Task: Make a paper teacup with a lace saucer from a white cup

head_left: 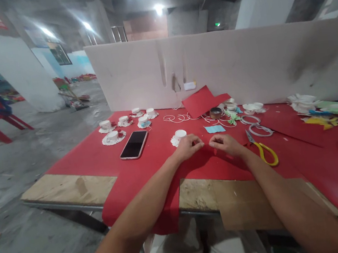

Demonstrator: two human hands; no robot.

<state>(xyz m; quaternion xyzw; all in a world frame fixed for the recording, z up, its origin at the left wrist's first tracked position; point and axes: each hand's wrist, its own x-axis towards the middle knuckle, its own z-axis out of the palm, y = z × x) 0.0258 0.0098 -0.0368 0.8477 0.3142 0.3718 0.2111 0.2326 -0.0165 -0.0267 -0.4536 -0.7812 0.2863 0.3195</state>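
Note:
My left hand [189,146] and my right hand [225,143] face each other above the red sheet [161,161], a small gap between their fingertips. Thumb and fingers are pinched together on both hands; whatever they hold, if anything, is too small or too red against the sheet to make out. Just behind my left hand sits a small white paper hat [180,134] with a lacy brim, partly covered by the hand. A light blue paper piece [215,129] lies beyond my right hand. To the right of that hand are scissors [267,153] with yellow handles.
Several finished-looking white hats [114,136] stand at the back left, near a phone [134,145]. Behind my hands are red paper [201,101], a tape roll [216,113], white cord [174,118] and wire rings [260,130]. A pale board [226,68] closes off the far edge.

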